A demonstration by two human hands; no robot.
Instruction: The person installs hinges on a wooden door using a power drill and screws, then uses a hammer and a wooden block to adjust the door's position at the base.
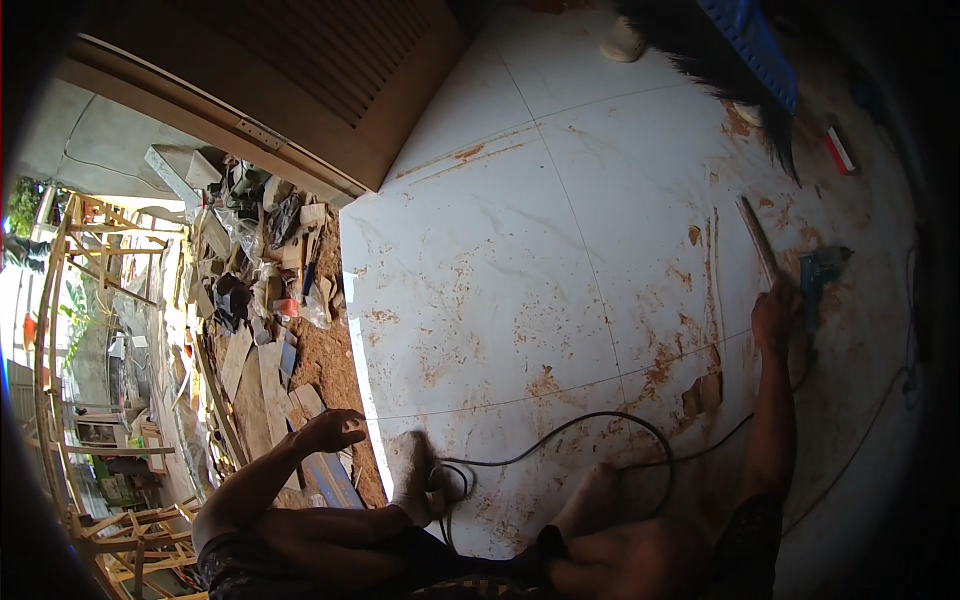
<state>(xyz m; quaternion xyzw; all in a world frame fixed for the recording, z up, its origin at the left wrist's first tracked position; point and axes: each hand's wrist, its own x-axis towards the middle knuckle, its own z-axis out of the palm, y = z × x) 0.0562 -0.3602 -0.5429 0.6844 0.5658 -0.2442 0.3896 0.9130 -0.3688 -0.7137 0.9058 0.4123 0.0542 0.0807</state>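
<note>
My right hand (775, 316) reaches forward on the right and is closed around the near end of a narrow, brownish, stick-like piece (757, 236). Its far end points away over the tiles. Just right of that hand a green power drill (820, 272) lies on the floor. On the left, my left hand (333, 431) hovers by the edge of the tiles, near my foot. Its fingers are loosely bent and apart, with nothing seen in them. A dark cable (560, 435) loops across the floor between my feet and toward the right arm.
Dirt-smeared white tiles (480, 300) cover the floor. A louvred wooden door (300, 80) stands at the upper left. Beyond the tile edge lie wood scraps and rubbish (265, 270). A red-and-white box (839, 151) and a blue plastic thing with dark bristles (755, 45) are far right.
</note>
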